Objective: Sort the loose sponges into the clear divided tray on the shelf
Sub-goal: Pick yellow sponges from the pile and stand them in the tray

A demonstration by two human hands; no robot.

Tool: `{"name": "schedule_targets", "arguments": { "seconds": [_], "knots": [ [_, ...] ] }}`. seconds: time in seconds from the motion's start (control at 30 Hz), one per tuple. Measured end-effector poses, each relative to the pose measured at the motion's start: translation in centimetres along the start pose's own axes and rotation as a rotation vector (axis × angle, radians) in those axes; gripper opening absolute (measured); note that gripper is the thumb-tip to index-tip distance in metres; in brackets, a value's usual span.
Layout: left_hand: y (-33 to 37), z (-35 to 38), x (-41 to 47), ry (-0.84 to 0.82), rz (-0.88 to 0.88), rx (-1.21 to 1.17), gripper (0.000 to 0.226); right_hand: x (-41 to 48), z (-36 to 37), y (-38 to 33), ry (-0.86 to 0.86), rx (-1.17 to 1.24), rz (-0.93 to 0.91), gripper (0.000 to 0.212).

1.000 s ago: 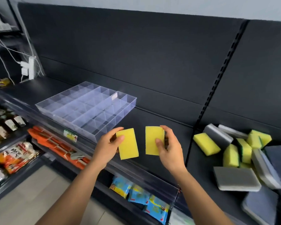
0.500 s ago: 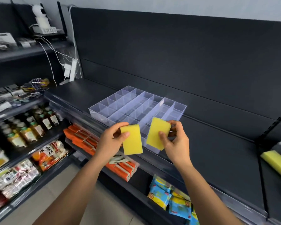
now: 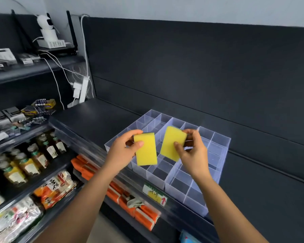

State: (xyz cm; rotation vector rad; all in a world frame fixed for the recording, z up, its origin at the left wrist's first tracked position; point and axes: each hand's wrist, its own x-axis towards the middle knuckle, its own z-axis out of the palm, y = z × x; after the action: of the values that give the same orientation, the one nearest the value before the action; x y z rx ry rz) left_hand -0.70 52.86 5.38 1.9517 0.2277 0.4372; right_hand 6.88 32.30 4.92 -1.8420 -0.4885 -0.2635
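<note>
Risk noted: the cells of the clear divided tray (image 3: 218, 142) on the shelf (image 3: 95, 120) looked narrow, so a soft foam block could catch on a thin rigid partition and sit askew. The left hand (image 3: 123, 151) pinched the left yellow sponge (image 3: 146, 149) over the tray, and the right hand (image 3: 191, 151) pinched the tilted right yellow sponge (image 3: 172, 142) beside it. A dark scouring backing possibly showed at the left one's top edge.

Divided tray (image 3: 216, 146) on the shelf (image 3: 98, 118), left hand (image 3: 123, 151) holding one sponge (image 3: 146, 149) above its near-left compartments, right hand (image 3: 193, 151) holding another sponge (image 3: 170, 142) just right of it, bottles (image 3: 33, 155) on a lower shelf at left.
</note>
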Motion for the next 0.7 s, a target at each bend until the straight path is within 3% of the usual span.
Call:
{"name": "schedule_targets", "arguments": {
  "seconds": [0.47, 0.7],
  "knots": [
    [-2.9, -1.5, 14.1, -0.049, 0.049, 0.005, 0.032, 10.8, 5.9, 3.2, 0.044, -0.077, 0.097, 0.036],
    [-3.8, -1.2, 21.9, -0.123, 0.126, 0.035, 0.032, 15.9, 9.0, 4.0, 0.154, -0.165, 0.148, 0.033]
  ]
}}
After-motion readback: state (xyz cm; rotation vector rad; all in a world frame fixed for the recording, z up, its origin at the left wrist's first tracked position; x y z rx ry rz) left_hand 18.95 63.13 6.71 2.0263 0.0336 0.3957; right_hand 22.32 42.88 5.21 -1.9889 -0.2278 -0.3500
